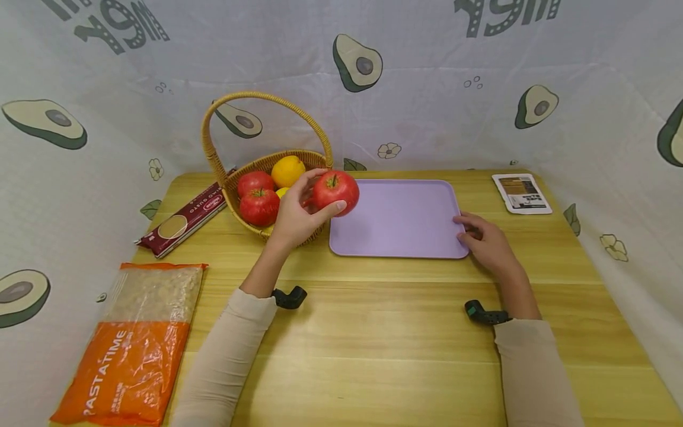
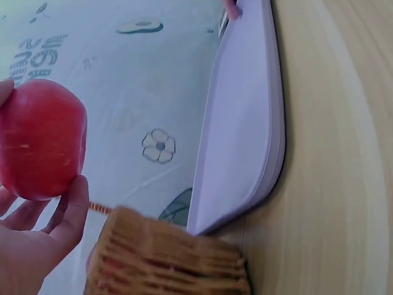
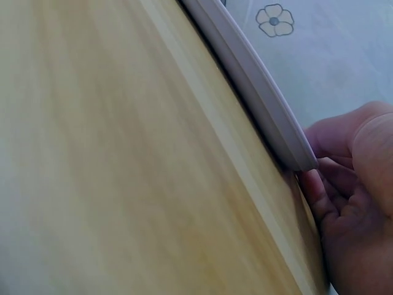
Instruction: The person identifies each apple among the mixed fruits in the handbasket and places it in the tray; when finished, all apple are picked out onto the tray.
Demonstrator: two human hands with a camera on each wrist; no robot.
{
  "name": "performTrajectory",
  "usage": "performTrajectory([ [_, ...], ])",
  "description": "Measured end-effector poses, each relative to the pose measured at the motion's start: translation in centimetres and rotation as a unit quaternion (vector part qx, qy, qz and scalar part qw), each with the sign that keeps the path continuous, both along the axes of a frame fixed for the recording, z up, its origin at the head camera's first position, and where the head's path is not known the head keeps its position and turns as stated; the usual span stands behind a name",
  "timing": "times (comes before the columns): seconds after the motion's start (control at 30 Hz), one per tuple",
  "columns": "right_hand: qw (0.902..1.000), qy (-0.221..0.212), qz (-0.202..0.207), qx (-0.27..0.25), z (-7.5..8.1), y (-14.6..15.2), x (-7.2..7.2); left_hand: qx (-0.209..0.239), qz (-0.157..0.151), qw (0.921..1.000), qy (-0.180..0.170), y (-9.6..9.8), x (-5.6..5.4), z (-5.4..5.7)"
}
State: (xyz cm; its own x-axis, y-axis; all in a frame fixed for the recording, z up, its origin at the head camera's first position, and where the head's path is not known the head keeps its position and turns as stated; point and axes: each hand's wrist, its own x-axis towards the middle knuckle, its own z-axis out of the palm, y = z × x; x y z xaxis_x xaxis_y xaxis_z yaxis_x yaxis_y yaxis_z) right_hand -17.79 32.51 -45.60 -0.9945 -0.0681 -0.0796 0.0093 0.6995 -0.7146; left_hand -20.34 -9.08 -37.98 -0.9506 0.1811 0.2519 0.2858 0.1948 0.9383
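Note:
A red apple (image 1: 336, 193) is gripped by my left hand (image 1: 300, 214), thumb on one side and fingers around the other. It is held up at the right rim of the wicker basket (image 1: 251, 220), over the left end of a light purple tray (image 1: 397, 219). The apple's smooth side faces the left wrist view. In the basket sit two more red apples (image 1: 259, 207) and yellow lemons (image 1: 289, 171), partly hidden by my hand. My right hand (image 1: 488, 243) pinches the tray's right edge near its front corner; the right wrist view shows fingers above and below the rim (image 3: 270, 104).
A dark red pasta packet (image 1: 187, 219) lies left of the basket, partly behind it. In front of it is an orange and clear pasta bag (image 1: 133, 344). A small white pouch (image 1: 522, 193) lies at the back right. The basket's tall handle (image 1: 267, 96) arches upward.

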Motion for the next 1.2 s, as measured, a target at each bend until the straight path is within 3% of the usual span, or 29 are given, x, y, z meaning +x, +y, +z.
performTrajectory([
  [0.23,0.9999,0.015,-0.004,0.000,0.0,0.0,0.2,-0.009,-0.034,0.9994,-0.003,3.0,-0.1,-0.2],
  [0.5,0.9998,0.019,-0.007,-0.001,0.0,-0.2,0.3,-0.043,-0.025,0.9983,-0.030,6.3,-1.3,-0.1],
  [0.67,0.9999,0.011,-0.006,-0.001,0.1,-0.3,0.4,-0.053,-0.015,0.9978,-0.035,7.5,-2.1,-0.9],
  [0.77,0.9999,0.009,-0.006,0.000,0.2,-0.3,0.5,-0.063,0.001,0.9972,-0.042,8.2,-2.6,-1.8],
  [1.03,0.9999,0.014,-0.007,-0.001,0.3,-0.4,0.6,-0.083,0.081,0.9927,-0.032,9.8,-4.3,-4.0],
  [1.2,0.9998,0.015,-0.011,-0.002,0.2,-0.3,0.6,-0.086,0.122,0.9872,-0.058,10.3,-5.0,-5.2],
])
